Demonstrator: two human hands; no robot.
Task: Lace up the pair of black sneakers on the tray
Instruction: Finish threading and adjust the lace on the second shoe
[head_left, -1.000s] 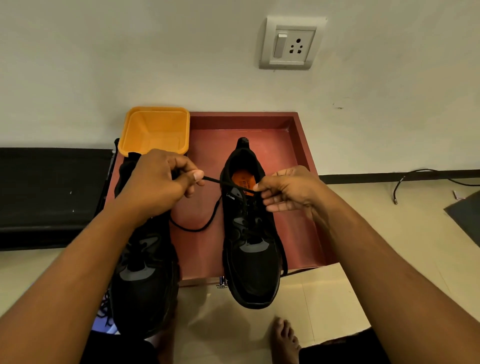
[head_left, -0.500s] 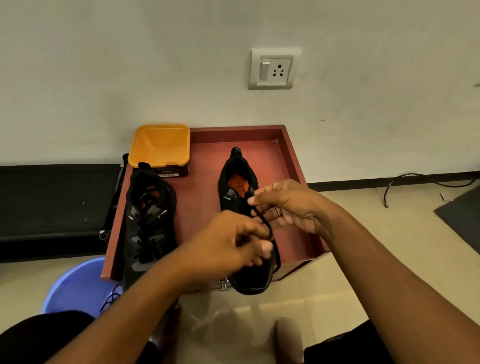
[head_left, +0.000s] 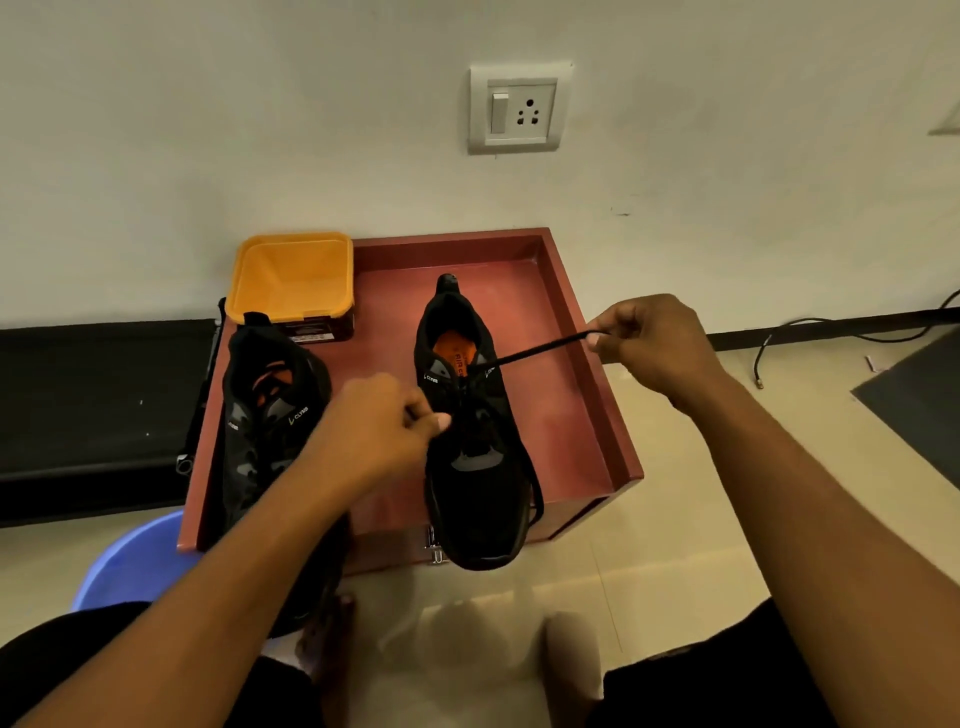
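right sneaker: on tray, lace taut | left sneaker: beside

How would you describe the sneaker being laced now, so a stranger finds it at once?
Look at the red tray below the wall socket. Two black sneakers lie on it; take the right sneaker. Unlike the left sneaker, it has a lace pulled taut by the right hand.

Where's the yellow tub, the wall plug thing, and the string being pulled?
Yellow plastic tub (head_left: 291, 275): head view, inside floor.
White wall socket (head_left: 521, 107): head view, faceplate centre.
Black shoelace (head_left: 540, 351): head view, middle of the taut stretch.
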